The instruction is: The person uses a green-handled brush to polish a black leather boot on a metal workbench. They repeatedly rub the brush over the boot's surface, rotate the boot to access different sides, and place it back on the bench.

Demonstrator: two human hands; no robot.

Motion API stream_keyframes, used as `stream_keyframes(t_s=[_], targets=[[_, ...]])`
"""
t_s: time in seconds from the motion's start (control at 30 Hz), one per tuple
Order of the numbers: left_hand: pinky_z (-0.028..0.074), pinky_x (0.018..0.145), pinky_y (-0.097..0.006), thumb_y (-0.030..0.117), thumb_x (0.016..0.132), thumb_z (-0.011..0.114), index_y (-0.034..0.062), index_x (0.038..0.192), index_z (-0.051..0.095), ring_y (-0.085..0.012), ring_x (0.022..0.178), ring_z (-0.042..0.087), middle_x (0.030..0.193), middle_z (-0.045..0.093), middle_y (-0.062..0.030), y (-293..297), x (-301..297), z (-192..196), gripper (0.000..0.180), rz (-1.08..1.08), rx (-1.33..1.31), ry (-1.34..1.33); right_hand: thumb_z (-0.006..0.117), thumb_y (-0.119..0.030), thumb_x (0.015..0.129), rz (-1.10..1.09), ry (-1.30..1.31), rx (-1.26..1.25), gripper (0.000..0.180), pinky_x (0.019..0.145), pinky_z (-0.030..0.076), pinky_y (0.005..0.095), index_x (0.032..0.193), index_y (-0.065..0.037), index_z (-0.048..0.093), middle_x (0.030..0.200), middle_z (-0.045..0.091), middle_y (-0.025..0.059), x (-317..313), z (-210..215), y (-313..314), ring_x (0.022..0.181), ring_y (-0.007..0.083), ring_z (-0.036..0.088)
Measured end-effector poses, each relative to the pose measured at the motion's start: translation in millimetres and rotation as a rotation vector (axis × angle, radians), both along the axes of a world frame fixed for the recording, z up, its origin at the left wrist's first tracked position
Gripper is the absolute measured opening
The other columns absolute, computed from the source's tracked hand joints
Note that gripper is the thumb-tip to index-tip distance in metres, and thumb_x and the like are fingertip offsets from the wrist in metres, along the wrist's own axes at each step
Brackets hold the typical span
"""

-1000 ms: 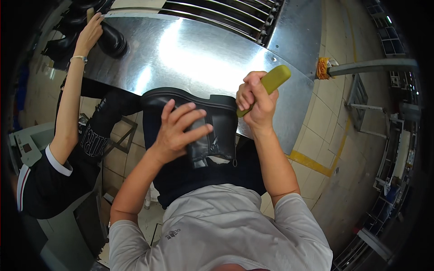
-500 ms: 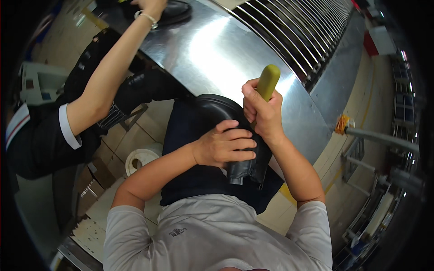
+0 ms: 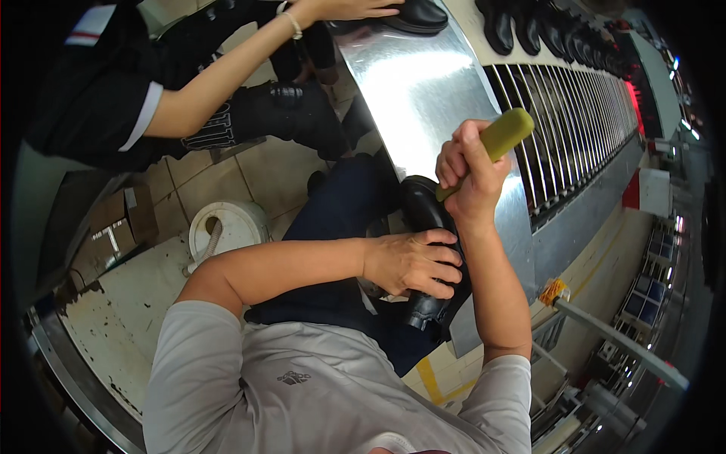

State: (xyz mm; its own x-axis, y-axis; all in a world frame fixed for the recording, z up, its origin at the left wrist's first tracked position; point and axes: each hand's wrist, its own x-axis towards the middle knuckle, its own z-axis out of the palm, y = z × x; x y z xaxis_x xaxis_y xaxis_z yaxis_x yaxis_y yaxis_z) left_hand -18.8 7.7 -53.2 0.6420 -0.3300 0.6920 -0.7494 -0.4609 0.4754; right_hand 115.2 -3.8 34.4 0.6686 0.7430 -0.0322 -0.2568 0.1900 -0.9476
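- From where I stand, the black boot [image 3: 423, 203] has turned since one second ago: its toe pointed to the person's left, and now it points away, toward the metal table [image 3: 412, 83].
- The boot lies over the person's lap, at the table edge.
- The left hand [image 3: 414, 263], which was spread on the boot's side, now lies across it, fingers bent and gripping it.
- The right hand [image 3: 475, 163] remains clenched around an olive-green bar [image 3: 510, 132]; the bar's lower end is close to the boot, but I cannot tell if they touch.
- The bar is smooth and dull, with a rounded end.
- The boot's leather looks soft and shiny, wrinkled at the shaft's opening.
- The table is brushed metal, reflecting a bright patch; beside it runs a rack of thin, parallel metal rods [image 3: 575, 129].
- A co-worker's hand [image 3: 340, 9] is stretched flat near a glossy black shoe [image 3: 417, 17].
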Motion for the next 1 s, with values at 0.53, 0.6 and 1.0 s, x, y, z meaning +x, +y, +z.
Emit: stream_keyframes(t_s=[0.53, 0.6, 1.0], targets=[[0.041, 0.108, -0.049, 0.015, 0.052, 0.083, 0.0129, 0.117, 0.069, -0.0251, 0.118, 0.061, 0.124, 0.068, -0.0036, -6, 1, 46, 0.067, 0.315, 0.149, -0.033, 0.076, -0.031, 0.094, -0.594, -0.01, -0.319, 0.025, 0.042, 0.028, 0.0248, 0.091, -0.016, 0.056, 0.057, 0.036, -0.0085, 105, -21, -136, 0.044, 0.0058, 0.035], [0.047, 0.097, -0.043, 0.019, 0.057, 0.088, 0.0088, 0.113, 0.069, -0.0261, 0.104, 0.066, 0.112, 0.07, -0.0072, 1, -20, 56, 0.06, 0.365, -0.067, 0.124, 0.074, -0.035, 0.095, -0.618, 0.04, -0.39, 0.024, 0.043, 0.03, 0.0246, 0.094, -0.017, 0.059, 0.06, 0.039, -0.0085, 117, -67, -193, 0.046, 0.0062, 0.039], [0.058, 0.078, -0.033, 0.027, 0.071, 0.096, -0.0021, 0.105, 0.07, -0.0176, 0.088, 0.073, 0.096, 0.075, -0.013, 10, -322, 262, 0.051, 2.01, 0.066, -0.147, 0.064, -0.03, 0.104, -0.625, 0.057, 0.066, 0.032, 0.043, 0.031, 0.0253, 0.081, -0.009, 0.056, 0.058, 0.037, -0.004, 78, -113, -254, 0.046, 0.0079, 0.033]])
